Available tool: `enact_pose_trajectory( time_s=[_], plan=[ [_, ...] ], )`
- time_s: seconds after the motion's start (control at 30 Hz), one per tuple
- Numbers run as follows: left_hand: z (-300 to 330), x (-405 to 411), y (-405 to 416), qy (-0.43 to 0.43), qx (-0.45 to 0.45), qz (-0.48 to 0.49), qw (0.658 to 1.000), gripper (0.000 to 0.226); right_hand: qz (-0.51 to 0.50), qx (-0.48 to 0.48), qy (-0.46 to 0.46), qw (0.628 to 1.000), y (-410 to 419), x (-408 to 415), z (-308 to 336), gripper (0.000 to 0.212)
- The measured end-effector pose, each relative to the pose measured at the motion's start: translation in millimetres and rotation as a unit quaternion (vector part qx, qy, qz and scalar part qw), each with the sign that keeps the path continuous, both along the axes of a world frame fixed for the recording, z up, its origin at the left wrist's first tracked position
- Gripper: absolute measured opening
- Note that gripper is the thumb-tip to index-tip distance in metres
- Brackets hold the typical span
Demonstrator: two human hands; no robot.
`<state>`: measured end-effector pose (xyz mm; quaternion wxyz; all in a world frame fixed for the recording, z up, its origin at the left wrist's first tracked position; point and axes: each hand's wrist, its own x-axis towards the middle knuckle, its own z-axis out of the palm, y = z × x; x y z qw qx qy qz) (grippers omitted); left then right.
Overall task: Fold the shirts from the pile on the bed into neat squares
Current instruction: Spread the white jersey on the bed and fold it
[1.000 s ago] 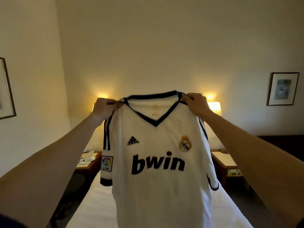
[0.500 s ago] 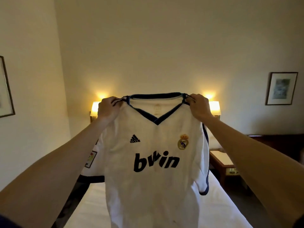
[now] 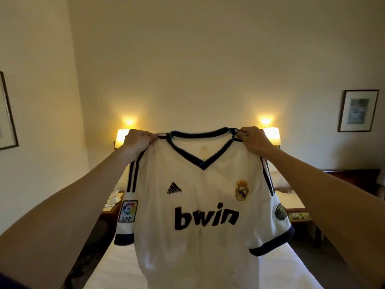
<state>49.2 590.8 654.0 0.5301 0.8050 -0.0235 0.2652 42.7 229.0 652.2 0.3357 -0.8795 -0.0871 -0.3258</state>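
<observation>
white football shirt [image 3: 200, 205] held up in the air above the bed [image 3: 116, 265], front facing the person, hanging full length with both sleeves drooping; hem runs out of view at the bottom. left hand [image 3: 138, 140] pinches the left shoulder seam just beside the collar, fingers curled tight on the cloth. right hand [image 3: 253, 140] does the same at the right shoulder. collar is stretched level between them.

risks, as i judge them:
- the cloth looks thin and slick; a loose pinch on either side would let one shoulder drop and the shirt swing askew.
- lowered too fast onto the bed, the hem may bunch under the body and set creases into the square.
- sleeves hang free and could tuck under unseen.

no pile visible from here. lit lamps [image 3: 270, 135] either side behind the shirt, framed picture [image 3: 357, 110] on the right wall.
</observation>
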Motion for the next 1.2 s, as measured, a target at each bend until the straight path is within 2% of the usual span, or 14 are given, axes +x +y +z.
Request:
enact_pose_trajectory(
  time_s=[0.07, 0.1, 0.2, 0.3, 0.4, 0.5, 0.6, 0.7, 0.77, 0.83, 0.93, 1.03, 1.13, 1.2],
  plan=[
    [-0.3, 2.0, -0.2, -0.032, -0.021, 0.005, 0.999, 0.020, -0.002, 0.000, 0.001, 1.000, -0.5, 2.3, 1.7, 0.033],
    [-0.5, 3.1, -0.6, -0.033, -0.003, 0.002, 0.999, 0.020, 0.003, -0.005, 0.009, 1.000, -0.3, 2.0, 3.1, 0.032],
    [-13.5, 9.4, 0.9, 0.012, 0.053, -0.012, 0.998, 0.023, 0.023, -0.037, 0.059, 0.997, 0.6, 6.4, -2.1, 0.024],
    [-41.4, 14.2, 4.0, 0.042, 0.062, -0.013, 0.997, 0.023, 0.014, -0.038, 0.090, 0.995, 0.4, 15.1, -21.0, 0.024],
    [-81.0, 14.9, 13.5, 0.063, 0.045, -0.005, 0.997, 0.021, -0.006, -0.071, 0.139, 0.988, 10.7, 26.7, -50.0, 0.033],
    [-111.3, 6.6, 30.4, 0.088, -0.013, 0.011, 0.996, 0.018, -0.005, -0.073, 0.165, 0.984, 33.2, 36.2, -74.8, 0.034],
    [-115.0, -8.0, 49.5, 0.069, -0.056, 0.055, 0.995, 0.017, 0.021, -0.023, 0.169, 0.985, 66.0, 43.5, -82.1, 0.037],
    [-94.1, -28.2, 67.5, 0.027, -0.091, 0.099, 0.991, 0.015, 0.074, 0.075, 0.183, 0.977, 102.7, 48.9, -73.0, 0.031],
    [-74.4, -42.2, 80.6, 0.009, -0.115, 0.111, 0.987, 0.005, 0.127, 0.177, 0.206, 0.954, 124.2, 51.0, -65.4, 0.019],
    [-54.9, -56.6, 90.8, 0.006, -0.139, 0.105, 0.985, 0.009, 0.179, 0.257, 0.214, 0.925, 139.1, 53.4, -61.4, 0.013],
    [-32.0, -82.5, 85.7, 0.007, -0.153, 0.038, 0.987, 0.010, 0.218, 0.288, 0.217, 0.907, 149.0, 59.9, -66.9, 0.014],
    [-33.5, -103.4, 56.4, 0.054, -0.108, -0.069, 0.990, 0.021, 0.246, 0.352, 0.257, 0.866, 143.2, 65.9, -91.6, 0.029],
    [-70.8, -106.1, 11.7, 0.122, -0.027, -0.143, 0.982, 0.018, 0.243, 0.395, 0.333, 0.821, 127.1, 74.8, -139.3, 0.034],
    [-118.0, -98.3, -28.0, 0.181, 0.014, -0.186, 0.966, 0.014, 0.211, 0.394, 0.376, 0.812, 110.8, 81.1, -183.7, 0.029]
  ],
)
